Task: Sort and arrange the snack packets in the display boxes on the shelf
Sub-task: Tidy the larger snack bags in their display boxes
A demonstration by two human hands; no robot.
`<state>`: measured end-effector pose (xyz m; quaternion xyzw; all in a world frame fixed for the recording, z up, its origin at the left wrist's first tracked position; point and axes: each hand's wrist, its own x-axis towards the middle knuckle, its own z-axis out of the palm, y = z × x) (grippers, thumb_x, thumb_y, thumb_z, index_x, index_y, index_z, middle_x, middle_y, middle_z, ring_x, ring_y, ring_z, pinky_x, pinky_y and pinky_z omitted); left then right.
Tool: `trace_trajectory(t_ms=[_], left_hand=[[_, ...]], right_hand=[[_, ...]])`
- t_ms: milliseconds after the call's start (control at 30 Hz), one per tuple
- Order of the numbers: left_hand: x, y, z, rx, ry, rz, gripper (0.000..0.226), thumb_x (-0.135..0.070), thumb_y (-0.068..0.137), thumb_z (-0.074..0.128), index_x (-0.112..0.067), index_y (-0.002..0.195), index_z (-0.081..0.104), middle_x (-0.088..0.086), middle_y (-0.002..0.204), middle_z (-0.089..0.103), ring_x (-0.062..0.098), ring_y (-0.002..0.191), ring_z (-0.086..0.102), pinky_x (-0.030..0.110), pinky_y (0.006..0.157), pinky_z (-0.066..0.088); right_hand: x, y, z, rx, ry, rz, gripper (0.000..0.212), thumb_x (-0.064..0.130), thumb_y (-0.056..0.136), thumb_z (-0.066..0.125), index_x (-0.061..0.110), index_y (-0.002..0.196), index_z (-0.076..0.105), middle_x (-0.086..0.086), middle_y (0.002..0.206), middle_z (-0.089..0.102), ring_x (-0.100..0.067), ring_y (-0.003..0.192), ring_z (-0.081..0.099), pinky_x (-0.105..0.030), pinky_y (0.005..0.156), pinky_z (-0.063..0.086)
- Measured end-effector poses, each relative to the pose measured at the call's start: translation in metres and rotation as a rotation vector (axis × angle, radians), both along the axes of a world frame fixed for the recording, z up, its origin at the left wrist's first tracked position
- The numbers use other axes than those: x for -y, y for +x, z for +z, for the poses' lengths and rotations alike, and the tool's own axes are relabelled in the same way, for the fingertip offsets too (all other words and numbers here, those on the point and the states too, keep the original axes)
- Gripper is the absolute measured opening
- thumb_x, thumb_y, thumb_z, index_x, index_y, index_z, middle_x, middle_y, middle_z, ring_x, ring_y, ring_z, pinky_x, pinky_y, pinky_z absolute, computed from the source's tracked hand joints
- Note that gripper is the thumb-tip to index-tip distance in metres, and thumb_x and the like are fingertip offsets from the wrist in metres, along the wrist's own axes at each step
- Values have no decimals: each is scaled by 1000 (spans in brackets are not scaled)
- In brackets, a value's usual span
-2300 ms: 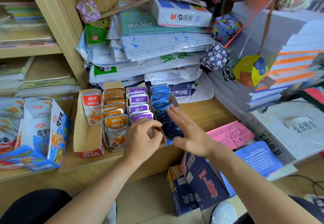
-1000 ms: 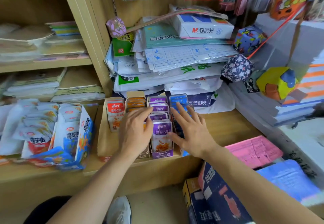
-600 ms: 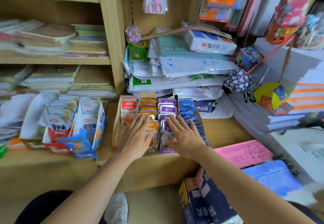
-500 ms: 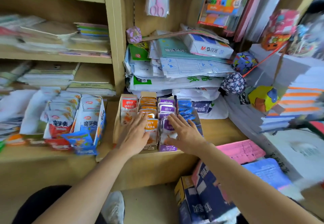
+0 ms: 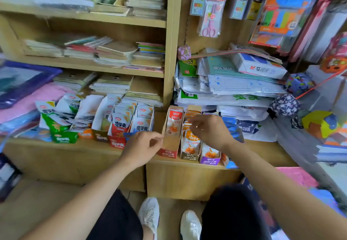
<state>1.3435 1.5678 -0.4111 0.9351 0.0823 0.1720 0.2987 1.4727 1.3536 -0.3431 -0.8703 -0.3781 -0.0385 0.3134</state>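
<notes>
Fingers (image 5: 156,138) on the left hand (image 5: 140,146) are curled in tight, tips bunched right up against the left wall of the red box (image 5: 168,151). Honestly can't tell if they're pinching the cardboard or just touching it. As for the right hand (image 5: 211,130), it hovers over the orange box (image 5: 189,157) with its fingers (image 5: 194,125) drawn narrow together above the orange packets (image 5: 191,144). It's too blurry to say whether it's got one.

That red box has just one red packet (image 5: 174,122) standing upright at its 12 o'clock end. The orange box touches it at 3 o'clock, with packets lined up front to back. Next at 3 o'clock is the purple box (image 5: 210,160), then the blue packets (image 5: 231,127), mostly hidden behind the right wrist. They all sit side by side at the front edge of the wooden shelf (image 5: 266,151).

At 9 o'clock from the left hand there's another box (image 5: 117,144) of white packets (image 5: 141,124), with loose packets (image 5: 56,108) heaped further out the same way. Behind the boxes, around 12 to 1 o'clock, is a messy paper stack (image 5: 234,89). Pink scissors (image 5: 209,22) hang higher up at 12. White shoes (image 5: 150,213) are down at 6.
</notes>
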Motion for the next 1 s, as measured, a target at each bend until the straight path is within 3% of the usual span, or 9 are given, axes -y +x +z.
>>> trace_trajectory(t_ms=[133, 267, 467, 600, 733, 900, 1000], left_hand=[[-39, -38, 15, -6, -55, 178, 21, -23, 96, 65, -27, 113, 76, -20, 98, 72, -8, 91, 63, 18, 81, 53], [-74, -70, 20, -21, -115, 371, 17, -22, 94, 68, -30, 107, 77, -16, 100, 73, 0, 97, 65, 29, 87, 55], [-103, -80, 10, 20, -203, 479, 18, -19, 93, 69, -28, 107, 76, -16, 100, 74, 1, 98, 67, 32, 90, 56], [-116, -73, -10, 1, -271, 485, 22, -20, 93, 69, -24, 115, 73, -14, 104, 73, 1, 95, 68, 26, 86, 55], [-118, -57, -31, 16, -356, 397, 41, -22, 89, 75, -27, 128, 65, -19, 116, 67, -8, 99, 62, 10, 80, 49], [-114, -35, -43, -15, -342, 228, 65, -40, 79, 82, -41, 138, 55, -25, 129, 57, -8, 113, 54, 22, 92, 51], [-113, -23, -48, 35, -311, 160, 49, -39, 78, 82, -37, 124, 66, -24, 119, 62, 1, 106, 60, 29, 88, 55]], right_hand=[[-47, -12, 6, 28, 112, 108, 17, 18, 88, 71, 19, 105, 76, 13, 79, 65, -5, 70, 61, -23, 71, 52], [-85, -10, -3, -40, 200, 185, 20, 14, 86, 73, 16, 105, 75, 7, 81, 68, -10, 74, 63, -27, 73, 53], [-135, 7, -37, -181, 168, 229, 15, 17, 88, 72, 15, 103, 74, 4, 89, 71, -13, 82, 67, -33, 78, 56], [-172, 20, -64, -249, 57, 242, 12, 17, 89, 71, 20, 101, 75, 3, 95, 72, -11, 85, 66, -37, 83, 57], [-200, 32, -81, -182, -10, 176, 20, 19, 90, 71, 15, 109, 74, 1, 117, 70, -21, 105, 64, -30, 86, 51], [-213, 45, -80, 111, -111, 170, 29, 21, 88, 72, 14, 116, 72, -10, 116, 68, -37, 111, 46, -46, 93, 46], [-213, 52, -86, 183, -169, 154, 34, 26, 84, 75, 14, 116, 73, -15, 109, 68, -37, 112, 45, -48, 89, 49]])
